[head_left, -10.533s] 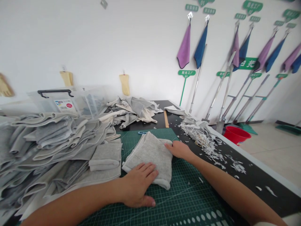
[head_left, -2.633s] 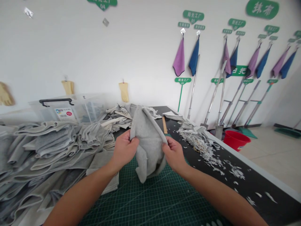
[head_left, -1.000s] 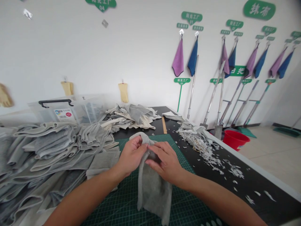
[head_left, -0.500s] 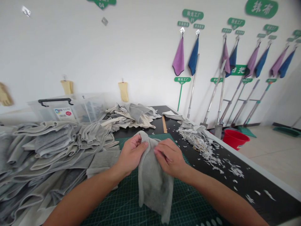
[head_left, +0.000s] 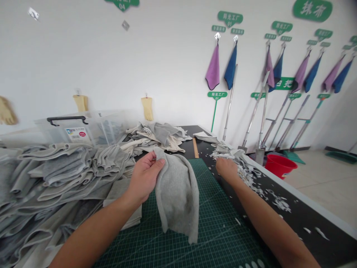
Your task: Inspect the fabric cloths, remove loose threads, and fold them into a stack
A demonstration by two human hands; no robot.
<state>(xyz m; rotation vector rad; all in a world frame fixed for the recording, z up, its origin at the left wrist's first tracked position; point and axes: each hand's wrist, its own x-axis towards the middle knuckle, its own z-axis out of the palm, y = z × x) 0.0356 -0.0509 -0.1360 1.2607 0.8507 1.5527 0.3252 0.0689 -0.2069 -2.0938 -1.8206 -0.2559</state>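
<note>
My left hand (head_left: 145,175) pinches the top edge of a grey piece of felt-like cloth (head_left: 178,193), thumb in front. The cloth hangs down over the green cutting mat (head_left: 214,219), its side edges curling inward. Apart from the cloth, my right hand (head_left: 227,170) is closed at the mat's far right, beside a heap of white and grey cloth scraps (head_left: 247,175). Whatever its fingers hold, if anything, is hidden. To the left of my left hand lies a small stack of cut grey cloth pieces (head_left: 134,219).
Folded grey cloths (head_left: 67,171) are piled high on the left, with a clear plastic box (head_left: 95,130) behind. More cloth pieces (head_left: 161,136) and a wooden ruler (head_left: 195,148) lie on the black table (head_left: 290,230). A red bucket (head_left: 279,165) stands on the floor at right.
My right hand has left the cloth and moved right to the scrap heap. My left hand still grips the cloth, shifted slightly left and up, and the cloth hangs more open.
</note>
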